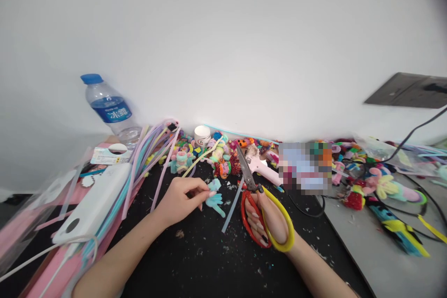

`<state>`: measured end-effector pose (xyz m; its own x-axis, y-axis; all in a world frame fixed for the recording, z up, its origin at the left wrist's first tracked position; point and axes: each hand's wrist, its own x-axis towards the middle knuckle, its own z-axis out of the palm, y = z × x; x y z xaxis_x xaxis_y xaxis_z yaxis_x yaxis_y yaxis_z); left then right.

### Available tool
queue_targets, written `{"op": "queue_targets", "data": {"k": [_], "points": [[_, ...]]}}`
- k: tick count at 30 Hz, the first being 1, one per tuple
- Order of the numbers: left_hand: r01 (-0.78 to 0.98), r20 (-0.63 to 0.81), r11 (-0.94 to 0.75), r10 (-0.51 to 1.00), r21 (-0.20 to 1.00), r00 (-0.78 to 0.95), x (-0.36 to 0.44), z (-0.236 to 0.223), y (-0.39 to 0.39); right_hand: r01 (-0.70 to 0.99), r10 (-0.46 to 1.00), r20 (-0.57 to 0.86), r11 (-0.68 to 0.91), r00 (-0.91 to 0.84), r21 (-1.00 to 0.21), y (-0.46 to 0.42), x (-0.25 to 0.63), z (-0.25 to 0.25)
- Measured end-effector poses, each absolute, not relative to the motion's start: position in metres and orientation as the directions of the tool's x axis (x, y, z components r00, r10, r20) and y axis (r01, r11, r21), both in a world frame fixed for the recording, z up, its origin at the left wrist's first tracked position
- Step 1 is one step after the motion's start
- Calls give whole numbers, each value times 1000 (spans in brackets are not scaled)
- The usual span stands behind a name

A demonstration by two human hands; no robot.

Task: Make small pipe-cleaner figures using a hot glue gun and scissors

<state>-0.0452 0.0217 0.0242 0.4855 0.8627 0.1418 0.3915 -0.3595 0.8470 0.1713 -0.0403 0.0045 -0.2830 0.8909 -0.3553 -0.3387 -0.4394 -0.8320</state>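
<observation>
My left hand (184,201) is closed in a pinch on a small light-blue fuzzy pipe-cleaner figure (215,201), with several short prongs fanning out at its lower end. In my right hand (274,216) is a pair of scissors (248,174); one loop is red, the other yellow, and the blades point up and away from me, nearly together. Between the two hands lies a translucent glue stick (232,207) on the black mat (195,260). Just beyond the scissors rests a pale pink glue gun (266,171).
Along the wall runs a heap of colourful pipe-cleaner figures (223,167). A water bottle (111,109), a white power strip (94,202) and a bundle of pastel pipe cleaners (141,163) stand at left. Black cables (323,205) and a yellow-wrapped bundle (396,226) lie at right.
</observation>
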Motion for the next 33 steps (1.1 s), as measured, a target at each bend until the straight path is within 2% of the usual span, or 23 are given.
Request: {"op": "queue_targets", "data": {"k": [3,7,11,15,19,21,23,26,28,33], "points": [[420,201,-480,807,770,555,-48,29,21,-341,894,-349,-432,-280,-835,-40,171,5],[500,252,-542,807,676,533,-49,25,22,-336,894,-353,-434,-275,-836,-40,171,5],[564,180,-550,795,616,579,-47,16,25,-328,894,-357,-434,-270,-839,-40,171,4],[548,103,-575,741,607,663,-46,14,25,-333,893,-352,-434,-280,-837,-40,172,1],[563,72,-574,735,595,674,-45,18,24,-323,885,-360,-447,-295,-834,-39,172,2],[548,94,-563,746,618,660,-43,20,23,-326,882,-354,-449,-312,-832,-39,171,4],[512,124,-504,786,696,605,-41,20,22,-336,884,-342,-443,-318,-831,-40,170,6],[381,74,-270,886,884,458,-38,17,23,-344,880,-336,-446,-336,-826,-42,170,9],[261,9,-111,932,959,363,-37,14,24,-343,870,-341,-461,-357,-818,-43,170,10],[76,-30,18,986,997,164,-35,10,28,-339,844,-264,-447,-467,-828,-47,173,10]]}}
